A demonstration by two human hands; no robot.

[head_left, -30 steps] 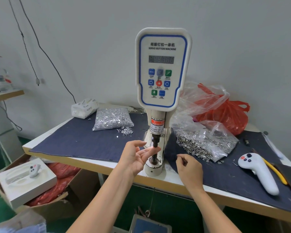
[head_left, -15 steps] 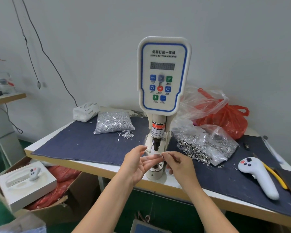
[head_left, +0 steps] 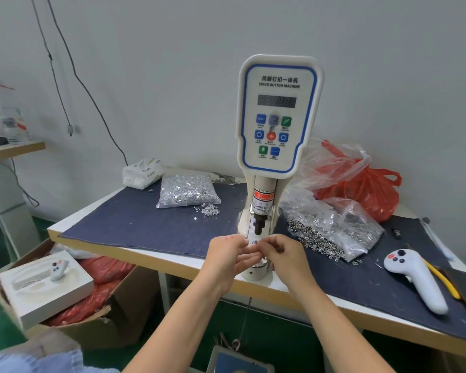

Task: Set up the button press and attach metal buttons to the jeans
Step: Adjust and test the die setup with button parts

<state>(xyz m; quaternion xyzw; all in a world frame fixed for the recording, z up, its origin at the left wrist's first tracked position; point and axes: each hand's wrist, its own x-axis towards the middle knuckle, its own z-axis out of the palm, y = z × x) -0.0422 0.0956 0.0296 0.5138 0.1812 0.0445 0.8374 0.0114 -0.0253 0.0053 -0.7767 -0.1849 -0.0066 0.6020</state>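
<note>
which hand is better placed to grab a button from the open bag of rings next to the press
Right, probably. The right hand is on the same side of the press as the open bag of metal rings, so its path is short. The left hand would have to cross the press post.

- The button press [head_left: 276,135], white with a blue-edged control panel, stands upright at the front edge of the counter [head_left: 151,261], its dark punch raised above the round base.
- A clear bag of silver button tacks [head_left: 186,190] lies toward the back left.
- A clear bag of metal buttons [head_left: 331,230] lies open just right of the press.
</note>
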